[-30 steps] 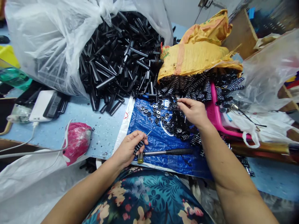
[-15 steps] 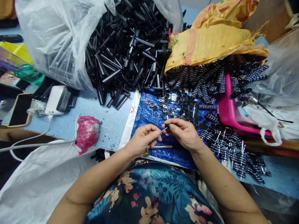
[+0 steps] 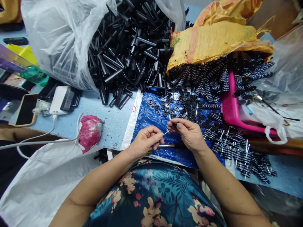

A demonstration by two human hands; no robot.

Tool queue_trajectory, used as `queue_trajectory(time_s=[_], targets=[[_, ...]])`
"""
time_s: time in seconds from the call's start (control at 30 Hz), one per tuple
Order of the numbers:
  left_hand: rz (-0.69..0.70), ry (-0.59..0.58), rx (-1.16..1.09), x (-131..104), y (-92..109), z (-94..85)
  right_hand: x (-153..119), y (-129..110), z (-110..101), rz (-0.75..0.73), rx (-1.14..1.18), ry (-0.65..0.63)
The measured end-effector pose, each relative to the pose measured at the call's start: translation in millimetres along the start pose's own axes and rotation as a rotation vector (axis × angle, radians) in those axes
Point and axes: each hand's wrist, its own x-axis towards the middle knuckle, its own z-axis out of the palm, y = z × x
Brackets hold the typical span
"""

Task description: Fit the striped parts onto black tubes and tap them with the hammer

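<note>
My left hand (image 3: pixel 148 141) pinches a thin metal rod (image 3: pixel 166 133), whose tip points up and right toward my other hand. Between the thumb and fingers of my right hand (image 3: pixel 188 134) is a small black piece (image 3: pixel 175 125), mostly covered by the fingers. A small gap separates the rod tip from that piece. Both hands are over a blue plastic sheet (image 3: pixel 151 119). Just beyond them lie many black round discs (image 3: pixel 186 102). Below the hands, a metal bar (image 3: pixel 167 146) with a dark end rests on the sheet.
Black tubes (image 3: pixel 113 75) are heaped at the back beside a clear bag (image 3: pixel 61 41). Patterned black-and-white pieces (image 3: pixel 236 149) lie right, near a pink basket (image 3: pixel 230 110) and yellow sack (image 3: pixel 208 41). A red wrapped bundle (image 3: pixel 90 132), white charger (image 3: pixel 59 100) and phone (image 3: pixel 26 109) sit left.
My right hand has moved slightly right, and the black piece is now apart from the rod tip. My left hand keeps its pinch. The view has shifted a little.
</note>
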Motion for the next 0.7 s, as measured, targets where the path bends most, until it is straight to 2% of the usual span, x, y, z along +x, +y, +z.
queue_trajectory(time_s=[0.17,0.47,0.6,0.7], targets=[[-0.024,0.003,-0.019,0.8,-2.1,1.2,-5.5,11.2,8.6,0.112,0.149,-0.067],[-0.008,0.033,0.018,-0.8,-2.3,0.5,-6.0,12.6,15.0,0.18,0.195,-0.059],[-0.005,0.042,0.057,-1.5,-1.5,0.3,-4.8,12.7,12.0,0.149,0.161,-0.065],[0.003,0.06,0.08,-1.5,-3.6,2.7,-5.6,10.8,11.3,0.023,-0.048,-0.071]])
